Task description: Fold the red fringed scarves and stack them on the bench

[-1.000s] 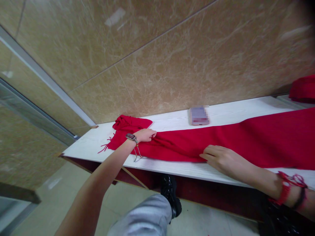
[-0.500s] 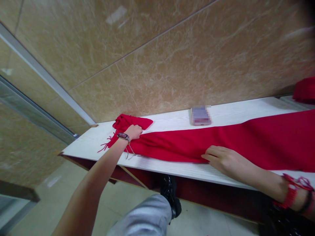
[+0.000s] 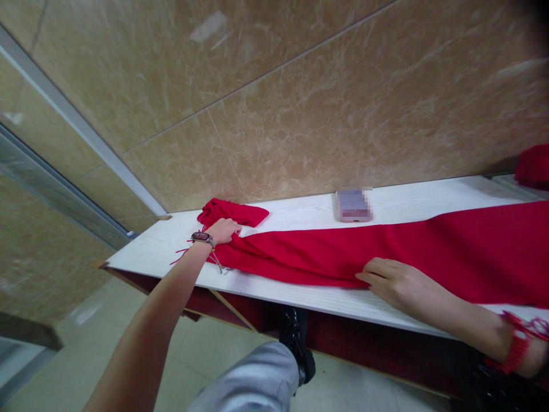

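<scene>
A long red scarf [image 3: 484, 252] lies stretched along a narrow white bench top [image 3: 300, 214], with thin fringe at its left end. My left hand [image 3: 223, 230] is closed on the scarf near that fringed end, where the fabric gathers into creases; its fingertips are partly hidden. Behind it sits a bunched red cloth [image 3: 253, 214]; whether it joins the scarf I cannot tell. Farther right, my right hand [image 3: 394, 280] pinches the scarf's front edge between thumb and fingers, the back of the hand facing up.
A phone [image 3: 354, 206], blurred out, rests on the bench near the tiled wall [image 3: 274, 114]. More red fabric [image 3: 534, 166] shows at the far right. Below the bench are dark red open compartments [image 3: 364, 337] and my black shoe [image 3: 295, 343] on the floor.
My left hand has slid a little to the left along the fringed end, uncovering more of the bunched cloth behind. My right hand keeps its hold on the front edge.
</scene>
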Demonstrator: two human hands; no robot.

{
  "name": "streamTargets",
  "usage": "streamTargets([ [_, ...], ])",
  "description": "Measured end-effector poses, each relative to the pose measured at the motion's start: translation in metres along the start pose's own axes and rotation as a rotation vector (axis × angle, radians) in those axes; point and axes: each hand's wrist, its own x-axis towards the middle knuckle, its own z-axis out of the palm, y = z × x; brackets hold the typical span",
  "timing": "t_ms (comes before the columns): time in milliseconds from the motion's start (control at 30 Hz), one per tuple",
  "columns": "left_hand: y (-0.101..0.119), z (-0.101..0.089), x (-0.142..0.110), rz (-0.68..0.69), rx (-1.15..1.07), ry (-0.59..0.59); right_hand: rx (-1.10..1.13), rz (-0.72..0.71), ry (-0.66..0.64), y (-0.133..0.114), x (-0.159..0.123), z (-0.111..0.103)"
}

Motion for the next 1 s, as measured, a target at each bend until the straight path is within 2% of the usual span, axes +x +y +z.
streamTargets([
  [133, -0.014, -0.006, -0.010, -0.155, 0.035, 0.135, -0.014, -0.005, -0.006, 0.000, 0.000, -0.001],
  [233, -0.025, -0.010, -0.021, -0.286, 0.057, 0.288, -0.020, -0.011, -0.013, 0.001, 0.000, -0.001],
  [300, -0.028, -0.006, -0.029, -0.269, 0.047, 0.320, -0.017, -0.012, -0.010, 0.001, 0.000, 0.000],
  [433, -0.021, 0.020, -0.046, -0.148, -0.032, 0.083, -0.006, -0.002, 0.008, 0.000, 0.000, 0.000],
  [500, -0.015, 0.032, -0.053, -0.171, -0.079, 0.038, 0.007, 0.005, 0.015, 0.000, 0.001, 0.000],
  [567, -0.014, 0.038, -0.057, -0.178, -0.103, 0.044, 0.019, 0.010, 0.022, -0.001, 0.001, 0.000],
  [633, -0.019, 0.038, -0.058, -0.174, -0.099, 0.051, 0.018, 0.010, 0.025, -0.001, 0.001, 0.000],
  [767, -0.044, 0.028, -0.059, -0.227, -0.144, 0.098, 0.020, 0.005, 0.030, 0.000, 0.000, 0.001],
  [867, -0.056, 0.024, -0.061, -0.169, -0.244, 0.023, 0.043, 0.009, 0.043, 0.000, 0.000, 0.001],
  [933, -0.057, 0.026, -0.062, -0.111, -0.285, -0.047, 0.047, 0.011, 0.041, 0.000, 0.000, 0.001],
  [1000, -0.054, 0.030, -0.063, -0.133, -0.355, -0.062, 0.044, 0.016, 0.030, 0.000, 0.000, 0.002],
])
